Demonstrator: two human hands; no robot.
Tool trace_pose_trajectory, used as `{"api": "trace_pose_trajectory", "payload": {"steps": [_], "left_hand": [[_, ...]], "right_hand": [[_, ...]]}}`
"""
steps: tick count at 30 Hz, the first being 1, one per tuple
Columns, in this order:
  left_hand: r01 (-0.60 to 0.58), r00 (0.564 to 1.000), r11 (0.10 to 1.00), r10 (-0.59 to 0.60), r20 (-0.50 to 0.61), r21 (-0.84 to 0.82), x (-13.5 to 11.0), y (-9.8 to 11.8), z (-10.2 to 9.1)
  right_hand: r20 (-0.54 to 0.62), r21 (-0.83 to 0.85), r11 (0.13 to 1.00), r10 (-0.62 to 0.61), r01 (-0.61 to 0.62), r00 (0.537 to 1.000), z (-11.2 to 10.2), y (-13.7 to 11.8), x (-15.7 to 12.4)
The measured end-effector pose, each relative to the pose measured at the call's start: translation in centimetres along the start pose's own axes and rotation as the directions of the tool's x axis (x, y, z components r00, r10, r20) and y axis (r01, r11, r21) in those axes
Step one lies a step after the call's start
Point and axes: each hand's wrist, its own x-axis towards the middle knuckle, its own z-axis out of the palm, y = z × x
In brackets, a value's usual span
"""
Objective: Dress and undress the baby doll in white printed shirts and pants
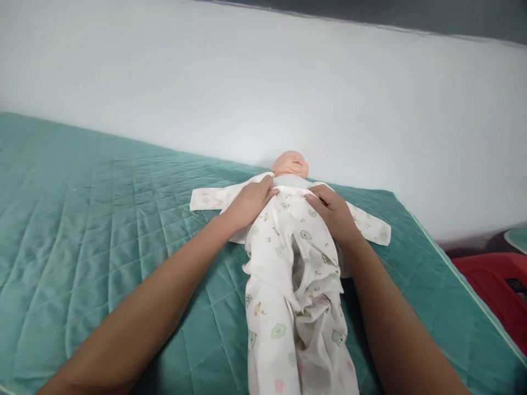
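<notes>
A baby doll (pixel 290 163) lies on its back, its head toward the wall. White baby pants (pixel 288 230) with green and pink prints cover its lower body, the waistband pulled up over the belly. My left hand (pixel 252 202) grips the waistband on the left side, fingers closed on the cloth. On the right side, my right hand (pixel 331 211) pinches the same waistband between thumb and fingers. A printed white baby top (pixel 209 198) lies beneath the doll with both sleeves spread out sideways. The pant legs run down toward me, wrinkled at the knees.
A green quilted cover (pixel 102 230) spreads under the doll, its piped edge running down the right side. Behind it rises a white wall (pixel 247 82). Beyond the right edge is a red object (pixel 494 285), partly out of view.
</notes>
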Motion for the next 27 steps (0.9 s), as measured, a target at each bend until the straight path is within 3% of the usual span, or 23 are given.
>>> {"api": "trace_pose_trajectory", "payload": {"steps": [5,9,13,16,20,23,27], "left_hand": [[0.059,0.998,0.998,-0.058,0.023,-0.034,2.1,0.0,0.1],[0.09,0.993,0.993,-0.084,0.082,-0.071,3.6,-0.5,0.5],[0.089,0.994,0.993,-0.084,0.066,-0.078,3.4,-0.7,0.6],[0.052,0.998,0.999,-0.053,0.031,0.011,2.7,-0.6,0.5],[-0.072,0.995,0.973,0.083,-0.045,0.218,2.4,-0.7,0.6],[-0.105,0.994,0.974,0.11,-0.016,0.201,2.7,-0.9,0.7],[-0.043,0.999,0.988,0.038,0.036,0.151,3.4,-1.1,0.5]], "right_hand": [[-0.056,-0.05,0.981,0.184,-0.187,0.981,0.4,1.0,1.5],[-0.028,0.046,0.967,0.251,-0.249,0.968,0.5,2.5,3.0],[-0.068,0.138,0.947,0.301,-0.29,0.951,0.7,2.4,2.8],[-0.122,0.151,0.95,0.293,-0.274,0.948,0.8,1.7,2.2],[-0.12,0.027,0.988,0.152,-0.149,0.981,0.4,1.5,2.2],[-0.05,-0.025,0.998,0.06,-0.061,0.997,0.2,1.7,2.5],[-0.007,-0.081,0.979,0.185,-0.185,0.983,0.2,1.6,2.7]]}}
